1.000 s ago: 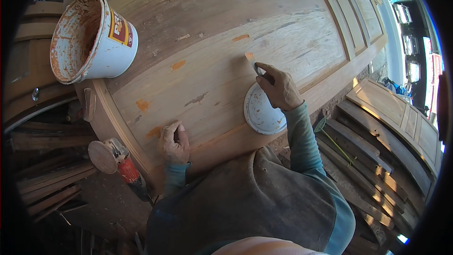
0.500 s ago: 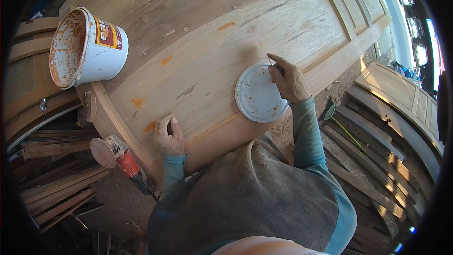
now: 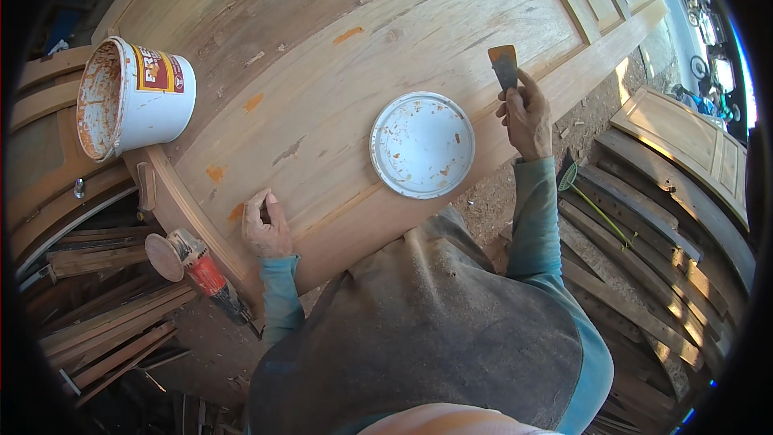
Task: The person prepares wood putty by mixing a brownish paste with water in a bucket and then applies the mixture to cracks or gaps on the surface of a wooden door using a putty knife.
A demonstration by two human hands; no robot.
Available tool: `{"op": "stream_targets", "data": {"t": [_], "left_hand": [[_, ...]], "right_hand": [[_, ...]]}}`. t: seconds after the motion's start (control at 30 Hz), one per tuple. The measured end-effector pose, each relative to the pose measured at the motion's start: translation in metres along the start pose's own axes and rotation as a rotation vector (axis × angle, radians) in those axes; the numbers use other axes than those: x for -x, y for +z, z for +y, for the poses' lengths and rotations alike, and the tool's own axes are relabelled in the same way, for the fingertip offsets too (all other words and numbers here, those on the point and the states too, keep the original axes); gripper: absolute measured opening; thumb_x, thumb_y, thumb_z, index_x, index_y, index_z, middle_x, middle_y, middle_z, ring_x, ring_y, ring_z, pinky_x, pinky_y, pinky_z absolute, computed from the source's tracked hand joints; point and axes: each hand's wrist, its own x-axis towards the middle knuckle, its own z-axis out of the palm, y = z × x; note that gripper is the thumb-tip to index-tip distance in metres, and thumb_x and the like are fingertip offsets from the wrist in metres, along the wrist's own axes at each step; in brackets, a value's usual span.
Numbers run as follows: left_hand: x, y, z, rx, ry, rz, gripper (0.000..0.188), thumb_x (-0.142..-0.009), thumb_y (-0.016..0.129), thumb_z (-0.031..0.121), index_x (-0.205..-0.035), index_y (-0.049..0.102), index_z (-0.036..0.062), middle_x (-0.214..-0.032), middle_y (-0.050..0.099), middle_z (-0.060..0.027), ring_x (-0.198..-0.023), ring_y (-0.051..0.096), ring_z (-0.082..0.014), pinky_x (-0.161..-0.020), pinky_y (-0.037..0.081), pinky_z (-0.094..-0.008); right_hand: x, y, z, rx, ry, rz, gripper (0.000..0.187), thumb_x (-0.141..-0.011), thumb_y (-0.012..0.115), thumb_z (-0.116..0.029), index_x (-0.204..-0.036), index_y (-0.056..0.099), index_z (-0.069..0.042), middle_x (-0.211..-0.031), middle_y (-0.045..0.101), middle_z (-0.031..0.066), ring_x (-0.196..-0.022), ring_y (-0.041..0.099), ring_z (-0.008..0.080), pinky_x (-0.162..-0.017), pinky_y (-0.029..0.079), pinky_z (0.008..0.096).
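My right hand (image 3: pixel 529 119) grips a small putty knife (image 3: pixel 505 67) and holds it up above the door's near edge, its dark blade tipped with orange filler. Left of it a white bucket lid (image 3: pixel 423 145), speckled with orange filler, lies on the wooden door (image 3: pixel 330 97). My left hand (image 3: pixel 266 225) rests on the door near its left end, with thumb and fingers pressed together; whether anything is between them I cannot make out. Beside that hand is an orange filler patch (image 3: pixel 236 212). More patches dot the panel, such as one (image 3: pixel 216 173) a little farther off.
A white bucket (image 3: pixel 153 101) smeared inside with orange lies tipped at the door's far left corner. An angle grinder (image 3: pixel 199 267) sits at the left end. Stacked boards (image 3: pixel 644 234), a green mesh scoop (image 3: pixel 570 176) and another panelled door (image 3: pixel 684 141) are at the right.
My right hand has moved from over the lid to its right and turned the putty knife upright, showing the blade's flat face. The left hand stays pinched at the same patch; the view has shifted slightly.
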Motion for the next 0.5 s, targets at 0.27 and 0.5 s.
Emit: {"op": "stream_targets", "data": {"t": [0.27, 0.5], "left_hand": [[0.011, 0.006, 0.007, -0.023, -0.070, 0.042, 0.019, -0.100, 0.069, 0.014, -0.115, 0.074, 0.0024, -0.088, 0.069, -0.0056, -0.073, 0.062, -0.0148, -0.066, 0.052, -0.0310], [0.013, 0.008, 0.009, -0.078, -0.066, 0.080, 0.018, -0.100, 0.068, 0.012, -0.114, 0.074, 0.0020, -0.092, 0.069, -0.0055, -0.075, 0.061, -0.0138, -0.067, 0.051, -0.0300]], "right_hand": [[-0.015, -0.048, 0.030, 0.045, 0.046, 0.028, 0.047, -0.102, 0.056, -0.015, -0.146, 0.056, 0.001, -0.094, 0.071, 0.0102, -0.073, 0.069, 0.0149, -0.061, 0.053, 0.0290], [-0.043, -0.049, 0.046, 0.064, -0.103, -0.066, 0.042, -0.103, 0.056, -0.015, -0.142, 0.061, 0.000, -0.098, 0.074, 0.0113, -0.080, 0.070, 0.0165, -0.071, 0.055, 0.0314]]}}
